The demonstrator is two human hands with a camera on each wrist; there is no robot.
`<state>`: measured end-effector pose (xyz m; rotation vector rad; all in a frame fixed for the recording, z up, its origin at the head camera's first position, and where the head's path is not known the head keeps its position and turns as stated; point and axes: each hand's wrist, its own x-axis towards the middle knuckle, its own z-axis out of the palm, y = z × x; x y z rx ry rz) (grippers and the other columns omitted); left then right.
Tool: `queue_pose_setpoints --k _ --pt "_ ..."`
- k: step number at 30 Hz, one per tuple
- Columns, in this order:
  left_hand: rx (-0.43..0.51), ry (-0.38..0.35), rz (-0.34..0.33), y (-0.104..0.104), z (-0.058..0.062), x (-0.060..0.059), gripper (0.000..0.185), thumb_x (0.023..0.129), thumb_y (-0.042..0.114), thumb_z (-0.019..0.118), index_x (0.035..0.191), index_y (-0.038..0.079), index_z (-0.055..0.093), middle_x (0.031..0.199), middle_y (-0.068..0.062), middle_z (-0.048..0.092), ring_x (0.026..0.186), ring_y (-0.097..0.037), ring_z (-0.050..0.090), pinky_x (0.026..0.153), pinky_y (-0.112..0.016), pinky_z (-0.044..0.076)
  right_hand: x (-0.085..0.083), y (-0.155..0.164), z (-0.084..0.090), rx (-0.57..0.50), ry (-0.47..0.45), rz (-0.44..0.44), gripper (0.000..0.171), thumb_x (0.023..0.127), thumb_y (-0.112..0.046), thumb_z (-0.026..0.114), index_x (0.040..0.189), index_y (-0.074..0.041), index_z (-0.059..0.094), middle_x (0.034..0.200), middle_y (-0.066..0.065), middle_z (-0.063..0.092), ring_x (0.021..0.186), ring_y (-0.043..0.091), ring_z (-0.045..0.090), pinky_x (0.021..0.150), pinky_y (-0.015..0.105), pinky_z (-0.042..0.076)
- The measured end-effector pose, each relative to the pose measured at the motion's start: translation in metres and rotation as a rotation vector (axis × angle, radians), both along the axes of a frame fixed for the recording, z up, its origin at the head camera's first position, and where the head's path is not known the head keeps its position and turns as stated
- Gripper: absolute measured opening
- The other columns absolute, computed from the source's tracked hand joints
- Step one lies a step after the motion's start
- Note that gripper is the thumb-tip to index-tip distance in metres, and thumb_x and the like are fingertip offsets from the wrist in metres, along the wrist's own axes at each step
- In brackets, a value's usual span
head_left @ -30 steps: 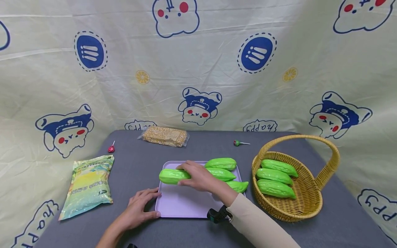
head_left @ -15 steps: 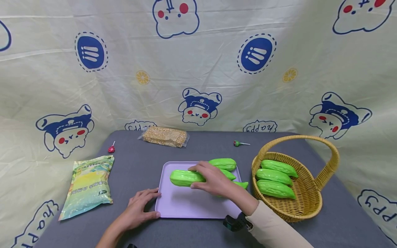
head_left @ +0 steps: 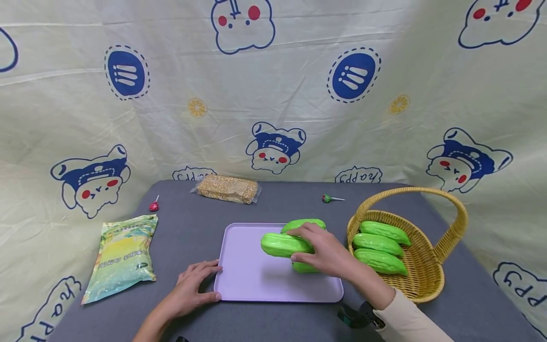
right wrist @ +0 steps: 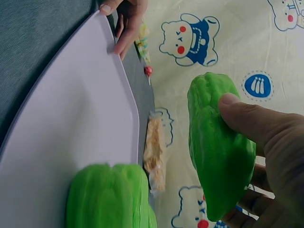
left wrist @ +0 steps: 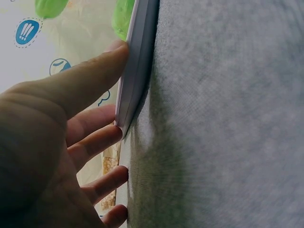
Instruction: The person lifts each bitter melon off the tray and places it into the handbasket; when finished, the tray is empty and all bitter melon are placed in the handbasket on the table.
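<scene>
Head view: one green gourd (head_left: 284, 245) is up over the purple tray (head_left: 245, 280), held in the fingers of your right hand (head_left: 324, 251). Your left hand (head_left: 192, 287) touches the tray, fingers loose. Carrying seems the step; next likely needs a steady hold.

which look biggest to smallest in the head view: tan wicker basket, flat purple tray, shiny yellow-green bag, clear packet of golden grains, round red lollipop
1. Flat purple tray and tan wicker basket: too close to rank, both partly covered
2. Shiny yellow-green bag
3. Clear packet of golden grains
4. Round red lollipop
</scene>
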<state>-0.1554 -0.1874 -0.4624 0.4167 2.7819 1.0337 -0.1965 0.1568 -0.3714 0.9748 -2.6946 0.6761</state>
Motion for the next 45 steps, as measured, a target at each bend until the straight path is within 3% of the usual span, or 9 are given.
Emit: queue_pose_setpoints --k 10,17,22,27,39,45 --pt "0.0 -0.014 -0.001 0.0 0.0 -0.001 0.061 0.076 0.044 0.074 0.128 0.018 0.056 0.145 -0.003 0.045 0.131 -0.033 0.034 0.098 -0.063 0.023 0.011 0.042 -0.001 -0.02 0.044 -0.036 0.051 0.076 -0.031 0.076 0.122 -0.016 0.061 0.117 0.0 0.06 0.11 0.019 0.058 0.087 0.041 0.048" --pt "-0.007 0.008 -0.009 -0.001 -0.002 -0.001 0.061 0.076 0.045 0.073 0.128 0.018 0.056 0.144 -0.003 0.046 0.13 -0.032 0.035 0.096 -0.061 0.025 0.021 0.067 0.0 -0.026 0.034 -0.097 0.05 0.076 -0.029 0.076 0.123 -0.022 0.06 0.114 -0.008 0.06 0.106 0.014 0.059 0.085 0.039 0.049" --pt "-0.004 0.014 -0.009 -0.001 -0.003 0.0 0.06 0.076 0.045 0.073 0.128 0.019 0.056 0.144 -0.003 0.046 0.13 -0.032 0.035 0.096 -0.061 0.025 0.028 0.084 -0.001 0.001 0.059 -0.15 0.048 0.077 -0.032 0.075 0.122 -0.023 0.06 0.114 -0.006 0.061 0.105 0.015 0.058 0.084 0.039 0.049" --pt "-0.001 0.014 -0.008 -0.001 -0.003 0.0 0.06 0.076 0.044 0.074 0.128 0.018 0.056 0.144 -0.003 0.046 0.131 -0.032 0.034 0.097 -0.062 0.024 0.034 0.103 0.0 0.02 0.051 -0.205 0.046 0.079 -0.034 0.074 0.122 -0.024 0.06 0.116 -0.006 0.06 0.102 0.008 0.054 0.08 0.033 0.047" --pt "-0.003 0.029 -0.018 -0.001 -0.003 0.001 0.061 0.077 0.045 0.073 0.129 0.017 0.056 0.144 -0.003 0.046 0.13 -0.032 0.035 0.096 -0.061 0.025 0.045 0.141 -0.006 0.041 0.094 -0.294 0.043 0.077 -0.031 0.077 0.116 -0.022 0.063 0.105 -0.006 0.062 0.097 0.001 0.049 0.076 0.029 0.044" --pt "-0.001 0.008 -0.012 -0.002 -0.002 0.0 0.062 0.077 0.046 0.072 0.129 0.017 0.056 0.145 -0.003 0.045 0.131 -0.033 0.034 0.097 -0.062 0.023 0.049 0.158 -0.014 0.053 0.062 -0.325 0.043 0.077 -0.031 0.077 0.116 -0.018 0.063 0.106 -0.003 0.063 0.099 0.001 0.049 0.077 0.033 0.046"
